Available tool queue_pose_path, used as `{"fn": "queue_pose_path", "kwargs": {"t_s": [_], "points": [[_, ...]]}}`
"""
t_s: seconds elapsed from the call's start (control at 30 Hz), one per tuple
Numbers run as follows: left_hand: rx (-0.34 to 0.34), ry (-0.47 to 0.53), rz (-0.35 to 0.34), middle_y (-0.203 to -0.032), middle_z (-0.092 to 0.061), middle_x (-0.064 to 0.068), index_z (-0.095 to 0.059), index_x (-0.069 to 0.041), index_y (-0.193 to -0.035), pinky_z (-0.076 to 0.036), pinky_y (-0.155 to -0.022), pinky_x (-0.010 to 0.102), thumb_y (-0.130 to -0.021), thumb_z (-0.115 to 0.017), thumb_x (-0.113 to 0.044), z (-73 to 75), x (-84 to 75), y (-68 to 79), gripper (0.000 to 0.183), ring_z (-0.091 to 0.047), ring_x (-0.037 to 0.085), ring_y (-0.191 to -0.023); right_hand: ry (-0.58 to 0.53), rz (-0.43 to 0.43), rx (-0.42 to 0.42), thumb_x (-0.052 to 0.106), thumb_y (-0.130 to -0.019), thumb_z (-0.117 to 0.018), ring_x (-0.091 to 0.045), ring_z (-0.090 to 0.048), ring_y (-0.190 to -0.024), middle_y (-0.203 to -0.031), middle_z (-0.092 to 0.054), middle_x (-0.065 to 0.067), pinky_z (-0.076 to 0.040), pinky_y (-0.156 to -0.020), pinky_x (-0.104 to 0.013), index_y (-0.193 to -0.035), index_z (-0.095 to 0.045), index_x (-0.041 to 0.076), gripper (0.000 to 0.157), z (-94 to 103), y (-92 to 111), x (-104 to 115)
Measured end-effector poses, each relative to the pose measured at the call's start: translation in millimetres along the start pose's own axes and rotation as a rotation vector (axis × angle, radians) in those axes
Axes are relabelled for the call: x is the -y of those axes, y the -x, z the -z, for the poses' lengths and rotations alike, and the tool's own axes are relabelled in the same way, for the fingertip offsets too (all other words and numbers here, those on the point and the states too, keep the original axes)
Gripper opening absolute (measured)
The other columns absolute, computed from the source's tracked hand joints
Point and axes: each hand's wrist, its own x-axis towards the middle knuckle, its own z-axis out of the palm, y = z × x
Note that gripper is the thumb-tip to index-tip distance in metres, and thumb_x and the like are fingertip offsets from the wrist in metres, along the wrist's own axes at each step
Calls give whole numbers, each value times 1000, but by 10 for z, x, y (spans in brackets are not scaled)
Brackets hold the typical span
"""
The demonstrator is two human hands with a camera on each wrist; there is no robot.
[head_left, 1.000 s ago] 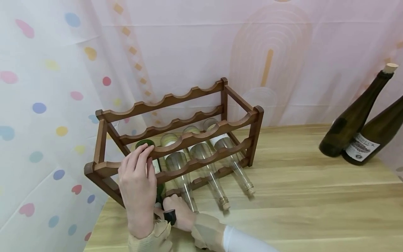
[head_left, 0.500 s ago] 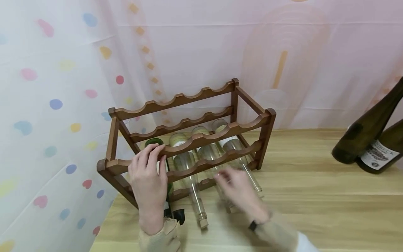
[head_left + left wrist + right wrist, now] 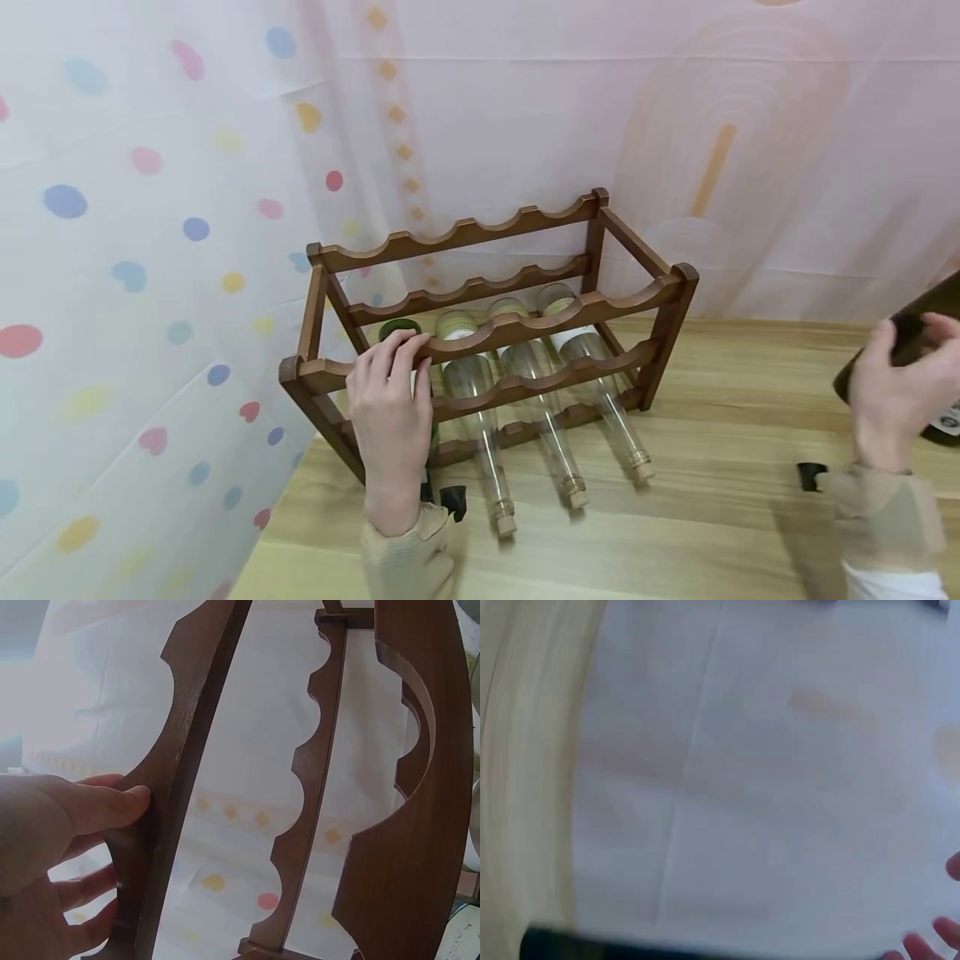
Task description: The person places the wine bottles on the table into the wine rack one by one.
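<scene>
My left hand grips the upper front rail of a brown wooden wine rack. In the left wrist view its thumb lies on one face of the rail, with the fingers on the other side. Clear corked bottles lie in the lower row, beside a green bottle mostly hidden by that hand. Far right, my right hand is at a dark wine bottle, fingers spread and curved. In the right wrist view the bottle runs along the bottom edge, the fingertips just above it.
A second dark bottle with a white label is partly behind my right hand. The rack stands on a wooden table, its upper row holding no bottles. A patterned curtain hangs close behind. Black wrist-camera parts stick out beside the sleeves.
My right hand has left the green bottle's neck and swung right, across the clear bottles, to the dark bottles. The left hand keeps its hold on the rack. The view has turned slightly left.
</scene>
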Motion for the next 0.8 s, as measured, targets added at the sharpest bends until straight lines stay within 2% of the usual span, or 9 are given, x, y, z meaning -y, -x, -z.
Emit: {"fn": "queue_pose_path", "kwargs": {"t_s": [0.07,0.13,0.2,0.3,0.47,0.63,0.7,0.73,0.8], "points": [[-5,4,-1,-111,-65,13,-68,-5,-106,-44,-85,50,-84,-68,-5,-12,-8,0,22,-56,34,-101,44,-116,52,40,-96,-42,-16,-39,-133,-141,-42,0,-25,-116,-27,-144,-35,14,55,51,-173,-129],[-4,1,-3,-111,-65,13,-68,-5,-106,-44,-84,50,-84,-68,-5,-18,-16,1,21,-56,34,-101,98,-243,132,49,-96,-37,-20,-16,-147,-159,-17,-7,-12,-122,-32,-152,-17,20,66,96,-304,-239],[-1,6,-2,-111,-65,13,-68,-5,-106,-44,-85,49,-85,-68,-5,-23,-24,4,21,-56,34,-101,133,-371,220,55,-94,-33,-20,-6,-149,-162,-5,-3,-5,-123,-34,-154,-7,26,71,116,-436,-324],[4,11,-1,-111,-65,13,-68,-5,-106,-44,-85,49,-85,-67,-5,-30,-37,8,21,-56,34,-101,128,-463,307,56,-95,-32,-16,-2,-149,-162,-1,4,-4,-123,-35,-152,-8,35,66,110,-609,-441],[-9,20,2,-110,-65,12,-68,-6,-106,-43,-84,49,-83,-68,-3,-21,-41,5,23,-56,33,-100,59,-447,361,45,-97,-34,-10,-12,-146,-160,-9,10,-10,-122,-30,-149,-18,39,55,17,-833,-534],[-19,16,3,-110,-65,12,-68,-6,-106,-43,-84,50,-83,-69,-2,2,-32,-6,24,-56,33,-100,55,-402,404,43,-97,-34,-8,-9,-147,-160,-6,13,-7,-123,-30,-150,-14,39,57,-89,-1025,-530],[-21,15,4,-110,-65,12,-69,-6,-106,-43,-84,50,-83,-69,-1,5,-26,-8,24,-55,33,-100,30,-397,398,41,-97,-37,-3,-18,-144,-155,-24,15,-10,-121,-24,-143,-27,44,47,-133,-1097,-538],[-18,11,6,-110,-65,12,-68,-6,-106,-43,-84,49,-83,-69,-2,8,-24,-8,23,-55,33,-100,13,-389,388,39,-97,-38,-1,-29,-137,-146,-38,16,-16,-117,-19,-135,-37,46,38,-160,-1131,-547],[-11,5,9,-111,-65,12,-68,-6,-106,-43,-85,49,-84,-69,-3,13,-17,-5,23,-55,33,-101,-30,-359,362,35,-97,-40,6,-42,-112,-114,-50,24,-23,-105,-12,-108,-49,46,18,-202,-1182,-567]]}}
